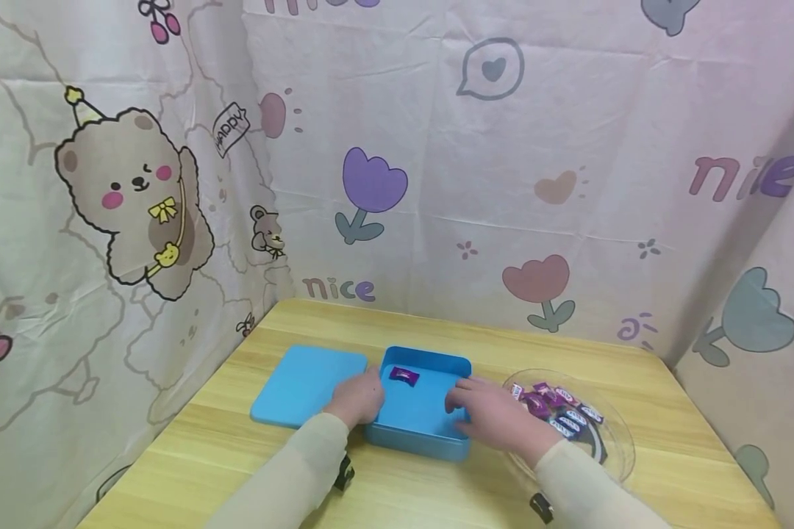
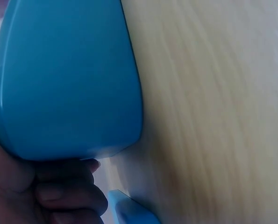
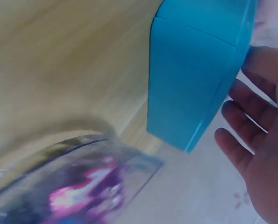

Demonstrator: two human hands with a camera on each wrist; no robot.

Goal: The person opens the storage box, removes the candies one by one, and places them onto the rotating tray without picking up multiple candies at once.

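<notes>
An open blue box [image 1: 415, 422] sits mid-table with one purple wrapped candy [image 1: 403, 375] inside. Its flat blue lid [image 1: 306, 383] lies just to the left and fills the left wrist view [image 2: 68, 79]. My left hand [image 1: 360, 397] grips the box's left wall, with its curled fingers [image 2: 68, 191] between the lid and the box corner [image 2: 129, 212]. My right hand [image 1: 483, 411] hovers over the box's right side. Its fingers [image 3: 244, 135] are straight and the palm is bare, just off the box corner [image 3: 190, 84]. It holds nothing.
A clear glass bowl [image 1: 618, 441] holding several purple and blue wrapped candies [image 1: 556, 408] stands right of the box, close under my right forearm. Printed curtains wall in the wooden table [image 1: 192, 455] at the back and on both sides.
</notes>
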